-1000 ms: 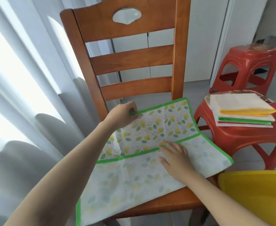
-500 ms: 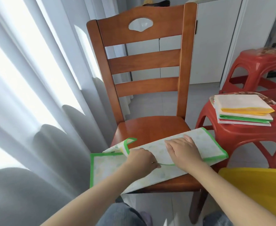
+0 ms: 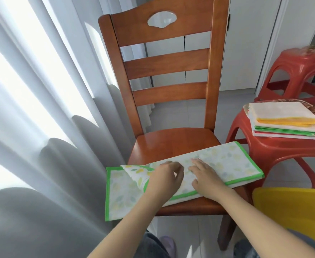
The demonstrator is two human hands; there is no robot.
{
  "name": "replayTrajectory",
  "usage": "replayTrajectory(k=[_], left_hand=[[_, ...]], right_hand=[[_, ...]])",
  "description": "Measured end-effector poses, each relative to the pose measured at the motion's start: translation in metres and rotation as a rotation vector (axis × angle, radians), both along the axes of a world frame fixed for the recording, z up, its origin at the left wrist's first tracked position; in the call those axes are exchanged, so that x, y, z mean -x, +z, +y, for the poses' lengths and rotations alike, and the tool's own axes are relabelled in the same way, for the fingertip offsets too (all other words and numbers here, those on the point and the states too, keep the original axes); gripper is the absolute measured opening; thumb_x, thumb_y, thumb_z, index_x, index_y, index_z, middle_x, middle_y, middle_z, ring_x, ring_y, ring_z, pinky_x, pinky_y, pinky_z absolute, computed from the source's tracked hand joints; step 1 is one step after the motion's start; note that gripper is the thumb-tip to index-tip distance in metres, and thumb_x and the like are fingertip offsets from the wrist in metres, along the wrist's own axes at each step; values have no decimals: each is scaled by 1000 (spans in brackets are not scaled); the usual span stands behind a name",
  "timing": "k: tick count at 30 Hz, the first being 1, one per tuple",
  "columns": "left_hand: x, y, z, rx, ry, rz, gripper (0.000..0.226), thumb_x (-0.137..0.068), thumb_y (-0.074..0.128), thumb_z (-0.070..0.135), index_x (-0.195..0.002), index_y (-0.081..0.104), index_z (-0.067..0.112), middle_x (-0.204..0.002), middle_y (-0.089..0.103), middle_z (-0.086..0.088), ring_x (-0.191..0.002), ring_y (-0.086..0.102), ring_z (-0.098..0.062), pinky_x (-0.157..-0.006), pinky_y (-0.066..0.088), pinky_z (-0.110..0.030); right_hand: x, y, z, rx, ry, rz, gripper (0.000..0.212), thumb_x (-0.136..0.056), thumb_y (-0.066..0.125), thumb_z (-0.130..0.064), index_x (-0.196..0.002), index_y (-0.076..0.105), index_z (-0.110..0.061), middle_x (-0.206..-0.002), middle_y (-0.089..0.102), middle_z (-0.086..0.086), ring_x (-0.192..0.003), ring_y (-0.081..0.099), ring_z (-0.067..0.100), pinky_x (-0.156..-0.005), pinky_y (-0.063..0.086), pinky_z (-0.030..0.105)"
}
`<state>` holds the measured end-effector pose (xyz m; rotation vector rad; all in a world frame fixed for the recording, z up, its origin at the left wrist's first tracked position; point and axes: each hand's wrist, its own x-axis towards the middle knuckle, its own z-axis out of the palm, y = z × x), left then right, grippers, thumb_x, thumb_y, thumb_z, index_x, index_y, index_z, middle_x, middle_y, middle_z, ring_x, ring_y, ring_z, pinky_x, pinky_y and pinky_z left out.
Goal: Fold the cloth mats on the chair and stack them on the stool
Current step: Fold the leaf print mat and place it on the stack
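Chair (image 3: 173,144) first: we see the green-edged mat (image 3: 225,164) folded along its front edge, our right hand (image 3: 204,175) flat and spread on it, left hand (image 3: 165,176) loosely curled. Beside the chair, the stool (image 3: 275,148) carries folded mats (image 3: 283,119).

1. Looks like a home, some living or dining corner.
2. Sheer white curtains (image 3: 41,108) over a bright window.
3. Wooden dining chair (image 3: 169,75), red plastic stools (image 3: 275,151), white cabinet doors (image 3: 246,43) behind, pale tiled floor (image 3: 173,116).
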<state>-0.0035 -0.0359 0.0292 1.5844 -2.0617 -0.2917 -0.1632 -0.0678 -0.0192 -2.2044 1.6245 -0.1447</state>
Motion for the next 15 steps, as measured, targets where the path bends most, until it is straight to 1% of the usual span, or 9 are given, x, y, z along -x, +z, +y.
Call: replayTrajectory(k=[1,2,3,4,6,7,9,12,15], left_hand=[[-5,4,-6,161,72,3,26,-90,48,30,-83,69,17,-83,66,1,-75,61,-21,-66,48,-31],[-13,6,-14,279,165,-50,28,-88,46,32,-85,70,18,-87,67,1,-80,61,-23,-71,45,-32],[-24,6,-23,267,262,-148,30,-89,44,36,-94,70,22,-99,68,1,-94,60,-25,-81,42,-36],[-34,2,-30,111,345,-247,34,-91,43,40,-111,66,25,-119,63,-2,-113,54,-27,-94,36,-40],[-52,-14,-37,-331,404,-343,53,-93,37,51,-140,40,27,-151,34,-9,-141,25,-30,-112,18,-50],[-57,-23,-36,-477,392,-352,61,-93,34,56,-147,26,27,-157,18,-12,-145,11,-31,-114,13,-54],[-59,-41,-32,-582,351,-363,69,-92,30,61,-150,9,29,-159,1,-13,-146,-1,-32,-115,10,-56],[-57,-49,-31,-538,343,-373,63,-93,24,60,-149,13,34,-158,5,-16,-144,7,-35,-114,12,-50],[-63,-48,-33,-412,338,-365,50,-96,28,51,-144,33,35,-150,30,-13,-136,24,-33,-110,19,-42]], right_hand=[[-2,0,-1,-5,3,-41,52,-91,36,-17,-143,32,-21,-156,17,-4,-144,10,14,-117,7,32],[-4,0,-3,-1,-3,-56,51,-92,36,-17,-142,33,-23,-154,23,-5,-143,16,13,-117,10,31],[-5,0,-4,16,-15,-45,49,-93,34,-20,-142,33,-25,-151,28,-7,-140,21,14,-116,14,31],[-6,-1,-5,51,-38,-10,47,-94,33,-24,-141,34,-26,-149,32,-7,-137,26,15,-115,17,32],[-8,-5,-9,148,-105,100,44,-95,29,-34,-136,40,-24,-141,42,-4,-128,37,19,-110,27,34],[-10,-5,-11,182,-149,145,43,-96,28,-39,-132,44,-22,-136,47,-2,-123,42,20,-107,30,35],[-13,-6,-16,225,-224,195,44,-96,27,-46,-124,48,-18,-128,51,1,-117,45,23,-105,31,36],[-28,-12,-24,264,-171,90,42,-96,33,-42,-126,46,-17,-132,47,3,-123,39,24,-107,26,35],[-53,-19,-26,131,28,-132,46,-98,33,-36,-143,31,-26,-150,30,-2,-138,23,19,-113,15,32]])
